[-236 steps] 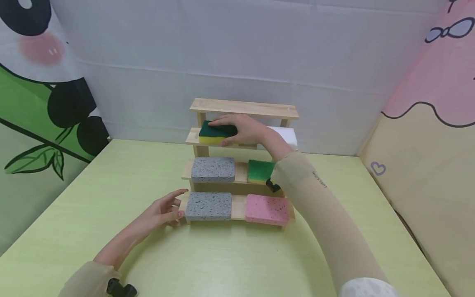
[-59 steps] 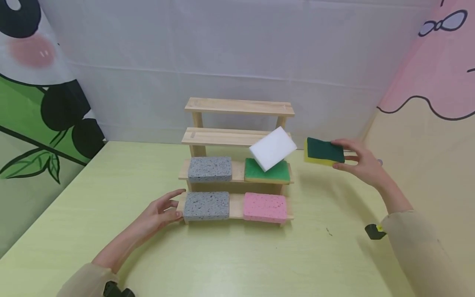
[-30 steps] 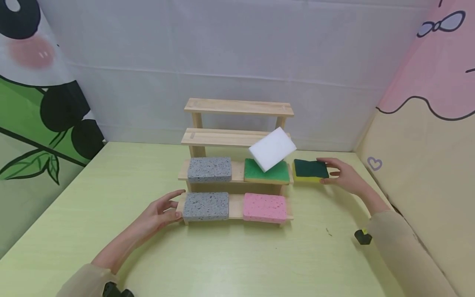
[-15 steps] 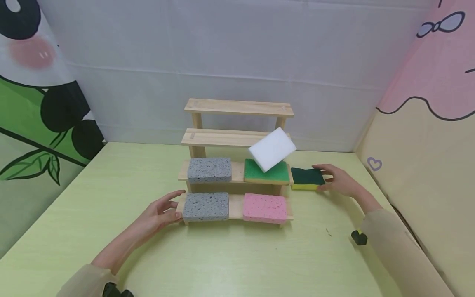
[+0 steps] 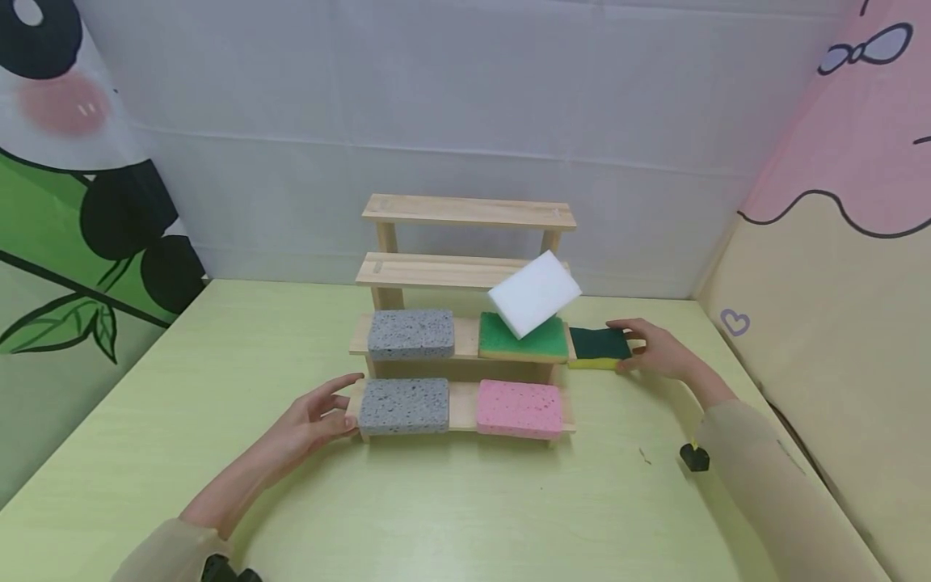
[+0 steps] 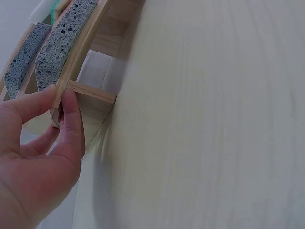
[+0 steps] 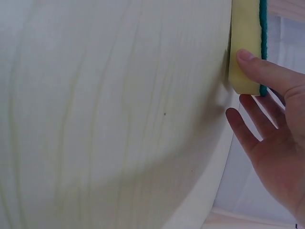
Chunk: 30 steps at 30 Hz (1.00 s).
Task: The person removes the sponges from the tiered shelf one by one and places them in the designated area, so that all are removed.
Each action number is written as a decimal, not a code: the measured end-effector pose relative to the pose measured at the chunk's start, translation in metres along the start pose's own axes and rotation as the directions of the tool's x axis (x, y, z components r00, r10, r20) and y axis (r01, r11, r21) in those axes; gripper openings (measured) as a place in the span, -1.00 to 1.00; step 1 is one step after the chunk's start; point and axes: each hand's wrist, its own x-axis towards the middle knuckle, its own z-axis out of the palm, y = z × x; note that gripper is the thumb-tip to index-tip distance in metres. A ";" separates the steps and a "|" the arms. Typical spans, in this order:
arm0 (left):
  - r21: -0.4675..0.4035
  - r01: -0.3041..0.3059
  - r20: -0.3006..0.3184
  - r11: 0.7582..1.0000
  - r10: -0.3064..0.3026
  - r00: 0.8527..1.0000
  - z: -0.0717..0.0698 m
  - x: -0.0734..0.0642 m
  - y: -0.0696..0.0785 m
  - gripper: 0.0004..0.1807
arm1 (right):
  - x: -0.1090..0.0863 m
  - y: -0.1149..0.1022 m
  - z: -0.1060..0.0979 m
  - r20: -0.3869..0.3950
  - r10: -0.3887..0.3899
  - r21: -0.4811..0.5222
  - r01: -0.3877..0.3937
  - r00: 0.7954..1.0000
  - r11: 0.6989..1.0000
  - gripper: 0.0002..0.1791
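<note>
My left hand [image 5: 313, 416] pinches the left end of the bottom step of a wooden tiered rack [image 5: 465, 416], thumb above and fingers below in the left wrist view. At the rack's right side, my right hand [image 5: 658, 349] holds a yellow sponge with a dark green scouring side [image 5: 600, 344] by its right end. In the right wrist view the thumb lies on the yellow foam [image 7: 245, 28], which is at or close to the table. A white sponge [image 5: 534, 293] sits askew, overlapping a green-topped sponge [image 5: 524, 338] in the head view.
Grey speckled sponges [image 5: 410, 333] lie on the left of the two lower steps; a pink sponge [image 5: 519, 408] lies at the lower right. The light wooden table [image 5: 451, 509] ends at a white cloth backdrop [image 5: 364, 97], with printed panels at both sides.
The right hand has taken the dark green and yellow sponge from the upper step, carried it right, then lowered it beside the rack. The white sponge has become tilted. The left hand stays put.
</note>
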 end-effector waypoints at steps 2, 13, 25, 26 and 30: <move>0.000 -0.002 0.002 1.000 0.002 1.000 0.000 0.000 0.000 -0.21 | 0.000 0.000 0.000 0.007 0.009 0.000 -0.009 1.000 1.000 -0.11; -0.020 -0.019 0.009 1.000 0.019 1.000 0.001 0.000 0.001 -0.19 | 0.000 0.000 -0.001 0.040 0.022 -0.012 -0.021 0.999 1.000 -0.08; -0.021 -0.013 0.011 1.000 0.014 1.000 -0.001 0.002 -0.003 -0.19 | -0.001 -0.017 -0.018 0.016 -0.045 -0.076 0.046 0.999 0.996 0.08; -0.020 -0.013 0.010 1.000 0.013 1.000 -0.001 0.002 -0.003 -0.19 | -0.001 -0.020 -0.020 0.009 -0.055 -0.078 0.055 0.998 0.995 0.08; -0.020 -0.009 0.006 1.000 0.010 1.000 -0.001 0.003 -0.004 -0.18 | 0.000 -0.037 -0.032 -0.046 -0.105 -0.092 0.100 0.993 0.991 0.07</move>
